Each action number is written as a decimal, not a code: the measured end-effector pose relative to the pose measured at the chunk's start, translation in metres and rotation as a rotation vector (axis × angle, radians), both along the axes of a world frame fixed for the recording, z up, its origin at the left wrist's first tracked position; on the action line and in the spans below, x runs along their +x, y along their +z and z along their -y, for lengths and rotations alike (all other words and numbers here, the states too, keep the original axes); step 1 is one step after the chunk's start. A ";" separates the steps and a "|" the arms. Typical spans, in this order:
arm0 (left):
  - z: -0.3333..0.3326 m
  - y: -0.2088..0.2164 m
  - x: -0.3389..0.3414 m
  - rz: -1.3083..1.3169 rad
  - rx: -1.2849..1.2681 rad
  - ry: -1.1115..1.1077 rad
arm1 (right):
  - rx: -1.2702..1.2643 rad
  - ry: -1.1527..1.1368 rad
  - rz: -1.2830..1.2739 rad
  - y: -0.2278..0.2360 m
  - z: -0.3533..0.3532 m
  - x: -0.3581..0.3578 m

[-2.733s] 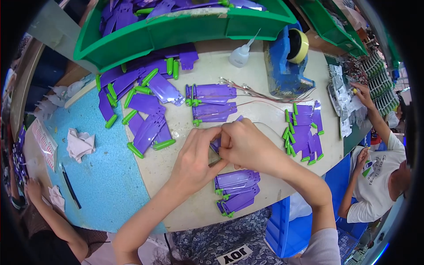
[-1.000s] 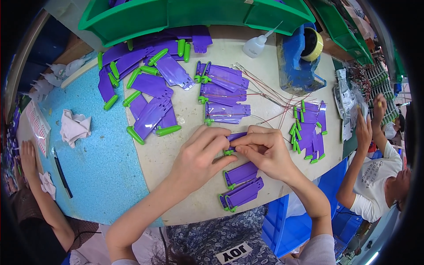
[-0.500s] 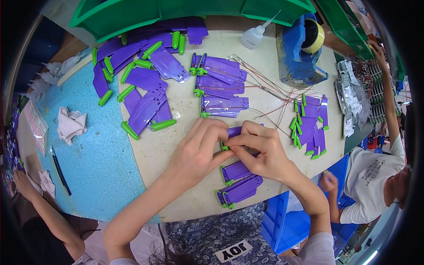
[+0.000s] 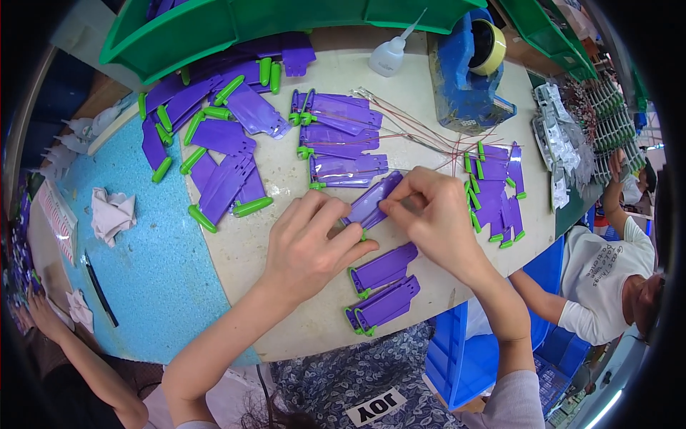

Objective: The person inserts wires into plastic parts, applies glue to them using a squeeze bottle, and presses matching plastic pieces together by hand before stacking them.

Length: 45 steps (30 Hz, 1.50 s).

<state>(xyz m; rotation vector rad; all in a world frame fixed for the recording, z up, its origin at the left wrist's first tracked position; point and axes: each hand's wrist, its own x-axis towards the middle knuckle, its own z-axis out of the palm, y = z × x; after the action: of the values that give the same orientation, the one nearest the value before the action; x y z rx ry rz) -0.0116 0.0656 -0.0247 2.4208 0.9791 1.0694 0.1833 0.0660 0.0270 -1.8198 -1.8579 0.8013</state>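
Head view looked down on a beige worktop (image 4: 300, 179) where the left hand (image 4: 311, 243) and the right hand (image 4: 429, 211) met over one purple plastic piece (image 4: 371, 204). That piece lay tilted near the middle of the worktop; the right hand's grip pinched its upper end between thumb and fingers, while the left hand's fingers were closed on its lower end. Just below the hands lay two finished purple pieces with green clips (image 4: 382, 286), side by side near the front edge. Above them three more purple pieces (image 4: 339, 139) lay in a loose column, with thin red wires (image 4: 421, 132) running right from them. A bigger heap of purple parts with green handles (image 4: 214, 143) spread at upper left, partly under a green bin (image 4: 186, 32). Another cluster of purple parts (image 4: 493, 189) sat by the right edge. One white squeeze bottle (image 4: 389, 53) and one blue tape dispenser (image 4: 464, 71) with a yellowish roll stood at the back. Left of the worktop a blue foam mat (image 4: 150, 250) held one crumpled white rag (image 4: 113, 213) and a black pen (image 4: 100, 289). Open room remained between the heap and the hands.
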 end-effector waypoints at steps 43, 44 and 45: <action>-0.026 0.006 0.001 -0.029 -0.109 -0.273 | -0.177 0.001 -0.166 0.000 -0.011 0.019; -0.028 0.007 0.002 -0.018 -0.096 -0.289 | -0.039 0.035 -0.053 0.002 -0.008 0.020; -0.028 0.009 0.002 -0.058 -0.097 -0.284 | -0.027 0.018 -0.039 0.008 -0.009 0.025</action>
<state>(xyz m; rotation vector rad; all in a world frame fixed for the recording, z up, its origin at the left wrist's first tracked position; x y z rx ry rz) -0.0095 0.0933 -0.0162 2.4308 0.6605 0.8380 0.2080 0.0753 0.0346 -1.7932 -1.8503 0.8668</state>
